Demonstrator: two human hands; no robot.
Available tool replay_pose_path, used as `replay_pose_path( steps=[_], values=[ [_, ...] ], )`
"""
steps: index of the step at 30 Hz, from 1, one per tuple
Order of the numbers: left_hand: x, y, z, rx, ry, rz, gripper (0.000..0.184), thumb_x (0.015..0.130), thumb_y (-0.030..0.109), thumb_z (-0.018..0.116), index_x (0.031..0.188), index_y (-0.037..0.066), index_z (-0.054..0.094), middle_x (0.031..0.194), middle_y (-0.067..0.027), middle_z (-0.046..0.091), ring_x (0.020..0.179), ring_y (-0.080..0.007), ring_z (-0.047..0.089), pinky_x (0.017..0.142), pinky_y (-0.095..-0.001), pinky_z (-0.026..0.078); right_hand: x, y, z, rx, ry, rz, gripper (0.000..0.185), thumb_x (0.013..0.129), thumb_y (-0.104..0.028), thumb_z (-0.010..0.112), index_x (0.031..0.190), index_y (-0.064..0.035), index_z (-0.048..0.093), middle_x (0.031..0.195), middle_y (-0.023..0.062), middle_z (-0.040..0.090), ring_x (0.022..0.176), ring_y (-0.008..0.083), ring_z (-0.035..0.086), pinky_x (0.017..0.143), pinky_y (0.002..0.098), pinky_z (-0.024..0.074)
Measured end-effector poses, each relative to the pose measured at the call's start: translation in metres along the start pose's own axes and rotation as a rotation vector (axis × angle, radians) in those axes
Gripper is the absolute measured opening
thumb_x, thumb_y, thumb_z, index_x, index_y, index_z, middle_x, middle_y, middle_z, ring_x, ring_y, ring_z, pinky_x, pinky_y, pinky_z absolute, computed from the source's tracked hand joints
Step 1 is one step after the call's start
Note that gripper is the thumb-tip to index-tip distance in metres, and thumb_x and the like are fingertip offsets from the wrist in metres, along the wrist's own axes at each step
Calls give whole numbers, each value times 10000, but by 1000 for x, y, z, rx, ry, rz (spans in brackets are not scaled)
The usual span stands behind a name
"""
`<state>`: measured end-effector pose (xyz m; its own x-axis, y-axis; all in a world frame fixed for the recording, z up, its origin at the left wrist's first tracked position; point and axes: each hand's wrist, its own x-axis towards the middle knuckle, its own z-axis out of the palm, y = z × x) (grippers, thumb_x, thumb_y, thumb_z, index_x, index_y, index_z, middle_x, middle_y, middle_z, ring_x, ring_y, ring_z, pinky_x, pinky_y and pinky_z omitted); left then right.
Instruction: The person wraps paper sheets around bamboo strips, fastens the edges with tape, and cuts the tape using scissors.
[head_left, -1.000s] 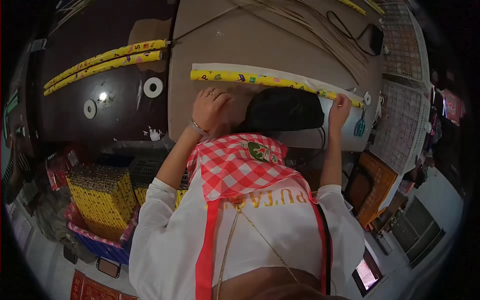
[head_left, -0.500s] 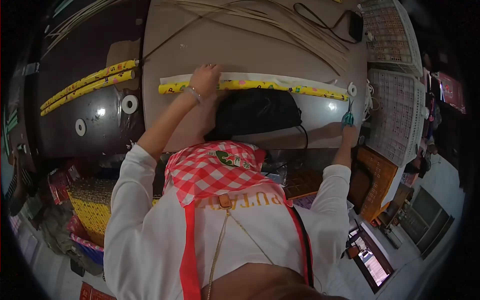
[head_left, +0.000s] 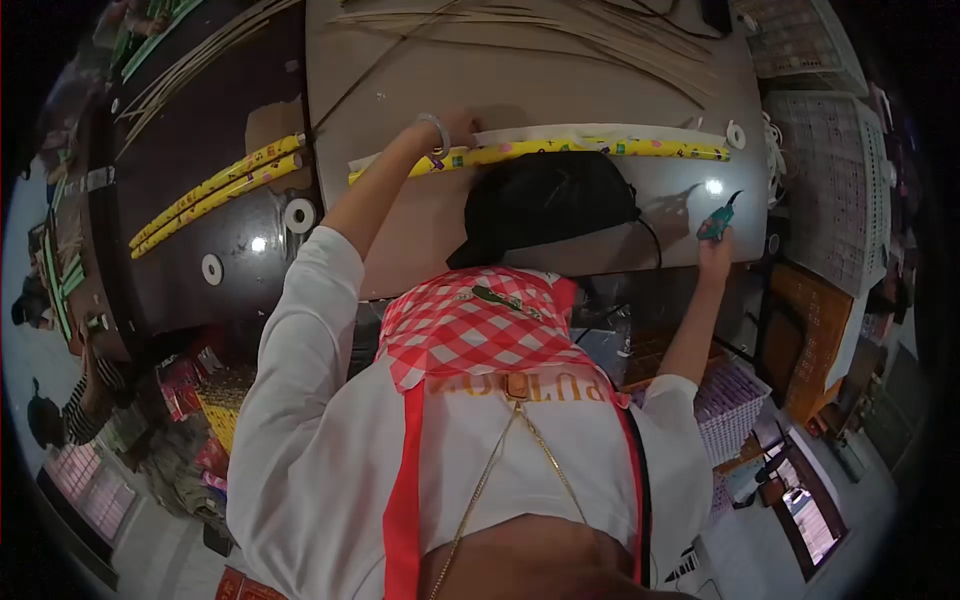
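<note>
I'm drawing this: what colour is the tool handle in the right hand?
Teal; the tool handle shows best in the head view.

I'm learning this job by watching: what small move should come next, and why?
Probably bring the teal-handled tool in the right hand over to the yellow roll: the tool is held clear of the roll, while the left hand is by the roll's left part.
</note>
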<state>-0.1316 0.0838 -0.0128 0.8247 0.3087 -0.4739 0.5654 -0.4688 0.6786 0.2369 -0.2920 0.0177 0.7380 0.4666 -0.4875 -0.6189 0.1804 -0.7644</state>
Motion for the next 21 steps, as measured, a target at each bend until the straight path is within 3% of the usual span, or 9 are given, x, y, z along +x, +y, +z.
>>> replay_pose_path(
  steps=[3, 5, 7, 9, 11, 12, 16, 18, 21],
  values=[
    [-7, 8, -6, 40, -5, 28, 334, 657, 172, 602, 965, 46, 621, 910, -131, 627, 829, -258, 598, 737, -321, 459, -81, 36, 75, -176, -72, 39, 159, 839, -182, 561, 914, -62, 487, 777, 3, 455, 658, 102, 447, 579, 237, 379],
    [-5, 7, -6, 106, -30, 38, 338, 656, 176, 602, 967, 46, 621, 912, -137, 626, 825, -259, 598, 739, -321, 458, -120, 64, 109, -234, -89, 82, 237, 827, -183, 579, 1004, -48, 499, 769, 1, 461, 614, 101, 429, 547, 236, 365],
    [8, -15, 4, -31, 14, 60, 295, 696, 135, 655, 958, 16, 592, 886, -101, 632, 803, -172, 597, 710, -280, 474, -143, 89, 130, -488, -320, -32, 387, 797, -237, 622, 1110, -49, 493, 787, 14, 492, 640, 116, 474, 587, 251, 407],
    [-5, 3, -5, 122, -37, 57, 291, 713, 116, 644, 973, -1, 584, 887, -97, 624, 815, -164, 591, 721, -275, 470, -164, 108, 157, -746, -379, -128, 499, 757, -279, 660, 1169, -68, 476, 838, 50, 546, 726, 155, 546, 654, 283, 450],
    [-9, 10, -16, -152, -119, 26, 277, 724, 85, 630, 978, -12, 577, 903, -84, 611, 818, -152, 584, 728, -260, 467, -171, 127, 171, -1033, -464, -555, 521, 702, -302, 702, 1135, -92, 501, 911, 93, 573, 812, 197, 583, 711, 305, 467],
    [-6, 3, -16, -183, -98, 1, 359, 673, 137, 624, 998, -12, 587, 902, -118, 620, 821, -178, 586, 730, -279, 458, -176, 136, 176, -1066, -462, -660, 530, 671, -198, 706, 1140, -89, 483, 863, 71, 551, 764, 202, 571, 638, 302, 454],
    [3, -12, -28, -188, -150, 51, 365, 695, 174, 611, 1006, -16, 580, 914, -125, 615, 799, -177, 581, 708, -277, 453, -191, 141, 196, -1328, -430, -555, 484, 672, -253, 687, 1091, -100, 498, 893, 84, 534, 795, 260, 568, 641, 337, 460],
    [-5, 4, -39, -41, -221, 31, 315, 740, 112, 581, 1020, -27, 542, 856, -30, 567, 725, -94, 519, 673, -223, 434, -194, 145, 202, -1439, -408, -678, 466, 671, -298, 661, 1065, -116, 493, 911, 81, 513, 804, 272, 564, 633, 364, 455],
    [-9, 11, -47, -169, -360, -83, 341, 747, 157, 568, 1030, -32, 542, 842, -28, 553, 721, -97, 503, 677, -209, 418, -189, 159, 211, -1516, -361, -731, 461, 677, -302, 636, 1068, -119, 474, 936, 75, 503, 805, 264, 569, 620, 390, 444]
  ],
)
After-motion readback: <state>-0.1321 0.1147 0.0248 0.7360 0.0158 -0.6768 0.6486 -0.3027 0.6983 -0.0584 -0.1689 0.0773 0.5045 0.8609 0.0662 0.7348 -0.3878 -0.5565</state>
